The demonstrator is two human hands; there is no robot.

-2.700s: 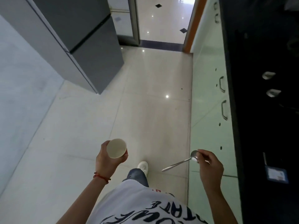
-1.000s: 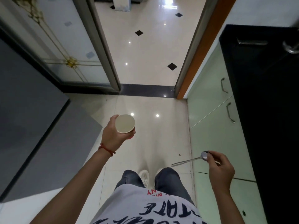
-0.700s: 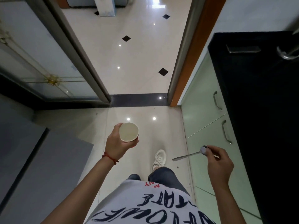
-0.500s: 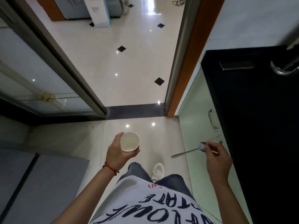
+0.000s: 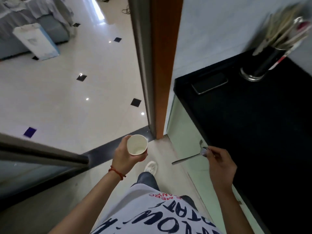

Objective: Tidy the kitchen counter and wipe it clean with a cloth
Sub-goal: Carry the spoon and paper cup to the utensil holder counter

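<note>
My left hand (image 5: 125, 157) grips a white paper cup (image 5: 137, 146) that looks empty, held upright in front of my chest. My right hand (image 5: 219, 162) pinches a metal spoon (image 5: 187, 158) at its bowl end, with the handle pointing left. The black kitchen counter (image 5: 263, 125) runs along the right side, just right of my right hand. On its far end lie a dark phone (image 5: 209, 83) and a black utensil holder (image 5: 268, 60) full of chopsticks and cutlery.
Pale green cabinet fronts (image 5: 182, 132) stand below the counter edge. An orange-brown door frame (image 5: 164, 65) and a grey sliding door post (image 5: 141, 65) stand ahead. Beyond is a shiny tiled floor (image 5: 67, 90) with a white box (image 5: 36, 42) and a grey sofa.
I have walked forward along the counter toward the doorway and my view has tilted up. The utensil holder and phone have come into view. Both hands keep holding the cup and spoon.
</note>
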